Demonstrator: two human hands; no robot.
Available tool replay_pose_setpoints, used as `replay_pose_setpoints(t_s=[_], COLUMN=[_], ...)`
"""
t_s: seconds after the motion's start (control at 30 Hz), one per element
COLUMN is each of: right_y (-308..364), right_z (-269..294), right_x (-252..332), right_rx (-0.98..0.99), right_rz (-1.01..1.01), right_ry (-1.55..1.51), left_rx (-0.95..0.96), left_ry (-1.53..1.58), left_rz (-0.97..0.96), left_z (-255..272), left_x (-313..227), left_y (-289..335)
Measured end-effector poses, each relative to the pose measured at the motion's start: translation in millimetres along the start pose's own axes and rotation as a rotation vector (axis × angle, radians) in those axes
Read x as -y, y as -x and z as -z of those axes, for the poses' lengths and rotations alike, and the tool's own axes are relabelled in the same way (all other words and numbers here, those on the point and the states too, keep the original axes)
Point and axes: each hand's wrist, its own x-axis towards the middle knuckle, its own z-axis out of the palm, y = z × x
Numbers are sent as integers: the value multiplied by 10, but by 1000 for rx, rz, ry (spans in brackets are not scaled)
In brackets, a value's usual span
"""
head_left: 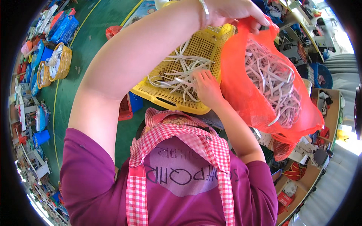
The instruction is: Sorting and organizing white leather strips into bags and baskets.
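While you work, bag: your left hand (232,11) pinches the orange bag (264,86), mostly full of pale strips.
Basket: yellow basket (192,64), some strips (177,77) left.
Right hand (205,84): fingers spread on those strips.

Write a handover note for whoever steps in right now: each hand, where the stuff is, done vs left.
Left hand: raised, gripping the top edge of the orange bag and holding it up open.
Right hand: down in the yellow basket, fingers on the pale strips.
Things: the bag hangs beside the basket, on its right, already well filled with the same pale strips. The basket sits tilted in front of the body.
Done: a large bunch of strips is in the bag.
Left: a thin scatter of strips lies on the basket floor, not yet in the bag.
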Motion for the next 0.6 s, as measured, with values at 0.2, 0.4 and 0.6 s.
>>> replay_pose_setpoints(t_s=[0.2,0.4,0.6], right_y=[-1477,-1717,-1662], right_z=[-382,-356,-109], right_x=[-780,-1261,-1198], right_rx=[-431,-149,518], right_rz=[-378,-341,-478], right_ry=[-14,-194,-194], left_rx=[231,266,310], left_ry=[-150,-101,43], left_rz=[-83,-113,-128], left_z=[105,419,493], left_x=[-323,-240,-32], left_y=[15,-1,110])
